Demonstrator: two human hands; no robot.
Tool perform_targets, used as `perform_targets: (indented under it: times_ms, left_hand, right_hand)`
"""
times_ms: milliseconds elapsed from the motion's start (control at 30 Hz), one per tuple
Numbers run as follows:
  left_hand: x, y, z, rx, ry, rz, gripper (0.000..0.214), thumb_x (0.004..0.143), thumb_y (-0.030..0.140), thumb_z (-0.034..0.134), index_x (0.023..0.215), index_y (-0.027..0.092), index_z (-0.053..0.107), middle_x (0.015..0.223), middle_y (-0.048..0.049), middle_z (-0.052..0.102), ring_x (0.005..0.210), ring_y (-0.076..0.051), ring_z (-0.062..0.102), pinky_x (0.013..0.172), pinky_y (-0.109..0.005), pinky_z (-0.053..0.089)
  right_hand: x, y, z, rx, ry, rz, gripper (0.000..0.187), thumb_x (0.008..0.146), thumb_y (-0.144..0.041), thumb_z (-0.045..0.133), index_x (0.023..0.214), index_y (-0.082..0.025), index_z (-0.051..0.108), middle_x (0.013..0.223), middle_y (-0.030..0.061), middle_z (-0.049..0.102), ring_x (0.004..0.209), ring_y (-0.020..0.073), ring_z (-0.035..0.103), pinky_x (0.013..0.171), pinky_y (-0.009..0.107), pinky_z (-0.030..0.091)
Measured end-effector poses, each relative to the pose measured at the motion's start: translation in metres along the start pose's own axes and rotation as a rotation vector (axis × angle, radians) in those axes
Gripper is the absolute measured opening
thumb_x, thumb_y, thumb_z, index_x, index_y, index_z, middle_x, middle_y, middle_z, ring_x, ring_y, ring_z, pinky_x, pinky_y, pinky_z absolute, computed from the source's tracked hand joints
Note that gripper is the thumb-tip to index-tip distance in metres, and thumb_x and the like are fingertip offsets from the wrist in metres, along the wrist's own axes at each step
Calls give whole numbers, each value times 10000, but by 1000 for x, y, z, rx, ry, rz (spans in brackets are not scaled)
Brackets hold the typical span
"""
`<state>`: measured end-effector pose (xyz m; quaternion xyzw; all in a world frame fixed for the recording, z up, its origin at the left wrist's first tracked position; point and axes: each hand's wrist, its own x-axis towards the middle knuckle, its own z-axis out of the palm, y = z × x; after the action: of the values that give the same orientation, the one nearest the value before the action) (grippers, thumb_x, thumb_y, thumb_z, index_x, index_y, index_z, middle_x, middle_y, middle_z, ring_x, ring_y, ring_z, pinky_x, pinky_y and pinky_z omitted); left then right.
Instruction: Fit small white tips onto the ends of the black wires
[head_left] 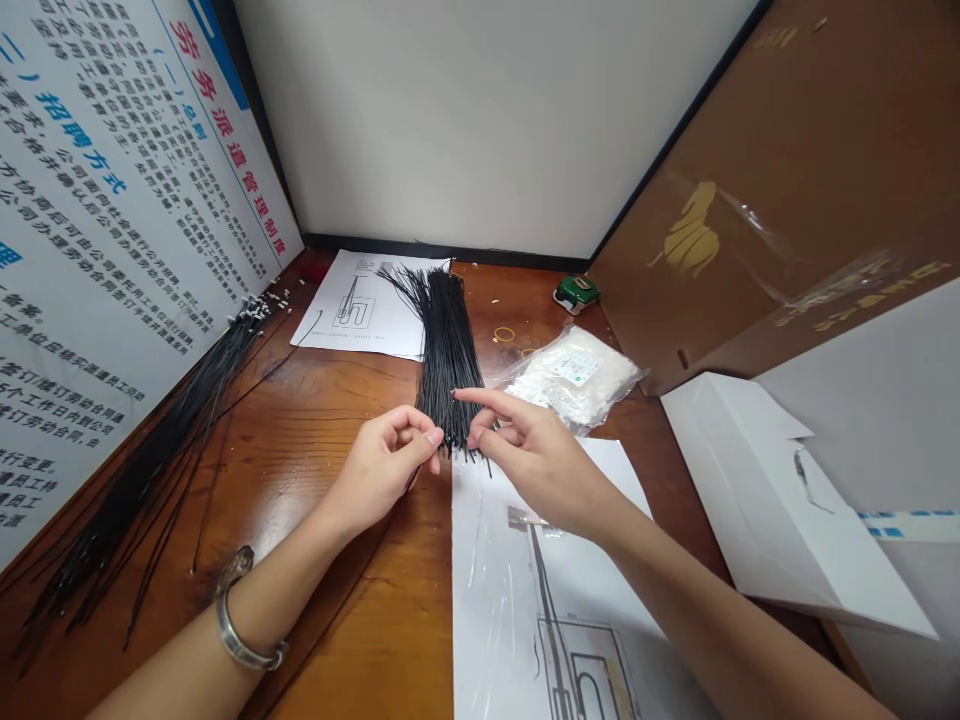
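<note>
My left hand (382,460) is closed in a pinch on a thin black wire (352,590), which trails from below the fingers toward the bottom edge. Close beside it is my right hand (551,455), its index finger stretched out over the wires, while thumb and other fingers curl together. Whatever they hold is too small to make out. Under and behind both fingertips lies a thick bundle of black wires (448,340), with its near ends by my hands. A printed drawing sheet (502,600) is beneath my right hand.
Another bundle of black wires (161,430), tipped with white connectors, lies at left. A second drawing sheet (322,290) is at the back. At right are a plastic bag of small white parts (600,375), a green tape measure (576,292), a rubber band (505,334) and a white box (750,480).
</note>
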<state>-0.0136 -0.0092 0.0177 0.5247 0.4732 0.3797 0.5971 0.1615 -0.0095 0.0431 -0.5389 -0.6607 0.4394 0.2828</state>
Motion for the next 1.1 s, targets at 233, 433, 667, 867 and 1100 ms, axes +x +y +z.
perform_targets:
  times_ms: [233, 433, 667, 867, 1100]
  left_hand:
    - [-3, -1, 2, -5, 18, 6, 225, 795, 371, 601, 765, 159, 534, 565, 36, 556, 402, -54, 376, 388, -187, 273]
    - [-1, -3, 4, -59, 27, 2, 244, 791, 394, 600, 775, 151, 585, 550, 30, 567, 394, -56, 383, 387, -191, 289]
    - [1, -7, 9, -214, 84, 19, 224, 773, 355, 644, 819, 138, 617, 571, 32, 545, 456, -67, 441, 400, -178, 366]
    - [1, -18, 4, -252, -29, -4, 188, 787, 301, 646, 881, 138, 638, 662, 17, 568, 514, -69, 484, 449, -186, 442]
    - [2, -24, 1, -323, -28, -6, 170, 760, 228, 679, 897, 135, 642, 738, -11, 638, 574, -81, 569, 506, -194, 504]
  right_hand:
    - [-1, 0, -2, 46, -12, -2, 460, 827, -178, 465, 1282, -190, 528, 779, -17, 568, 467, 73, 385, 459, 230, 354]
    - [-4, -3, -2, -3, -93, -38, 371, 818, -149, 447, 1140, -198, 625, 751, -19, 555, 454, 65, 354, 436, 224, 316]
    - [0, 0, 3, 112, -28, 36, 274, 803, -225, 576, 1070, -168, 601, 804, 17, 666, 454, 72, 442, 422, 228, 362]
    - [7, 11, 9, 358, 0, 60, 119, 740, -278, 697, 784, -169, 677, 775, 45, 718, 745, 168, 664, 723, 327, 515]
    - [6, 8, 6, 303, 17, 141, 152, 772, -262, 678, 889, -169, 703, 787, 45, 739, 750, 167, 672, 740, 334, 511]
